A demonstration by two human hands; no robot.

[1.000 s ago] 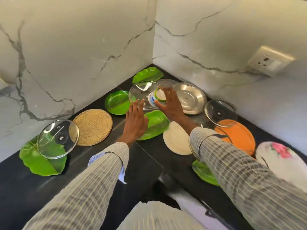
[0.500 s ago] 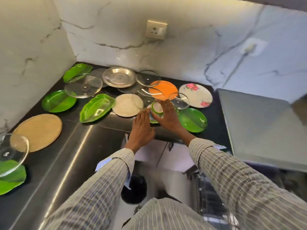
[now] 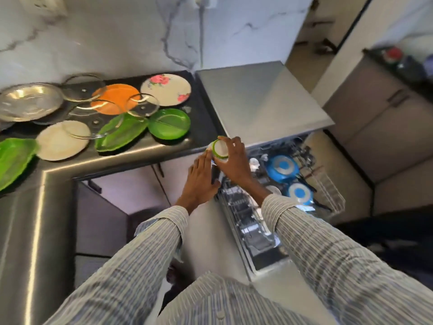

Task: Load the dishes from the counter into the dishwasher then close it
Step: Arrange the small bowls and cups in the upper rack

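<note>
Head view, right hand [image 3: 234, 160] gripping green-rimmed cup [image 3: 220, 149], blue pans [image 3: 282, 168] in dishwasher rack [image 3: 328, 186]

Plates [image 3: 117, 99] and lids [image 3: 141, 105] overlap on worktop [image 3: 58, 167] at left; open dishwasher rack [image 3: 293, 179] at right holds pans [image 3: 282, 168]; both hands between, cup [image 3: 220, 150] in right hand [image 3: 234, 165].

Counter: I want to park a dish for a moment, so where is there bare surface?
The steel top right of the floral plate lies bare. The front counter strip, below the white plate, is also bare. Around the orange plate and glass lids, dishes overlap.
</note>
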